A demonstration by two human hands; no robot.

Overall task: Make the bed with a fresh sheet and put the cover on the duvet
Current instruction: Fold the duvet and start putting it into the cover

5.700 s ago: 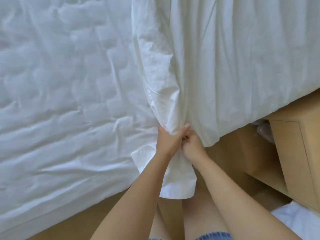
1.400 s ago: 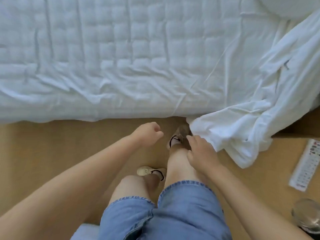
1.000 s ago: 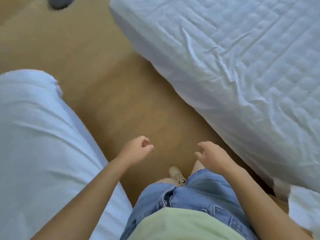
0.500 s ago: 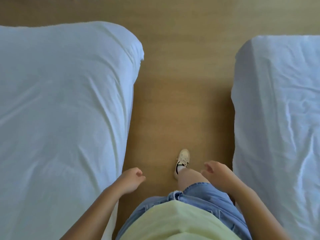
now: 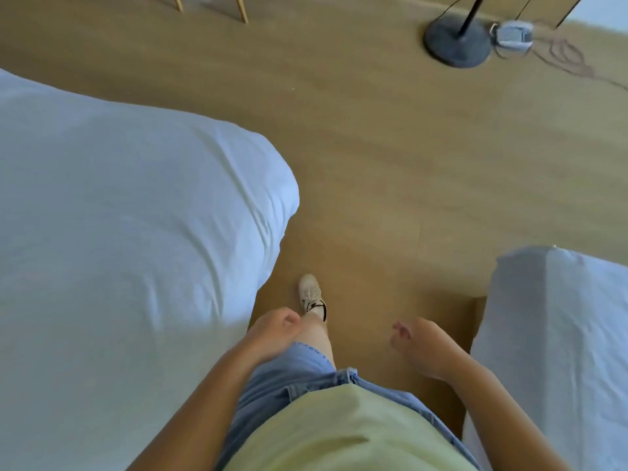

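You stand in the aisle of wooden floor (image 5: 390, 158) between two beds, looking straight down at yourself. Your left hand (image 5: 273, 329) hangs in front of your left thigh, forearm coming up from the lower left; its fingers are curled loosely inward toward the palm, and nothing is in it. Your right hand (image 5: 419, 346) is held out a little to the right of your body, wrist bent slightly, fingers half-curled with the tips pointing left; it too is empty and touches nothing. Both hands are apart from each other, with your leg and the floor showing between them.

The bed on your left (image 5: 129, 239) is covered in smooth white fabric, its rounded corner just beside your left hand. The bed on your right (image 5: 557, 334) shows its near corner only, white and slightly creased, close to your right forearm but not touched by it. Whether either white covering is the fresh sheet or the duvet cover cannot be told from here.

One pale shoe (image 5: 311, 295) is planted on the floor ahead of you. Far off at the top right stands a dark round lamp base (image 5: 457, 40) with a small white device (image 5: 513, 34) and cable beside it.
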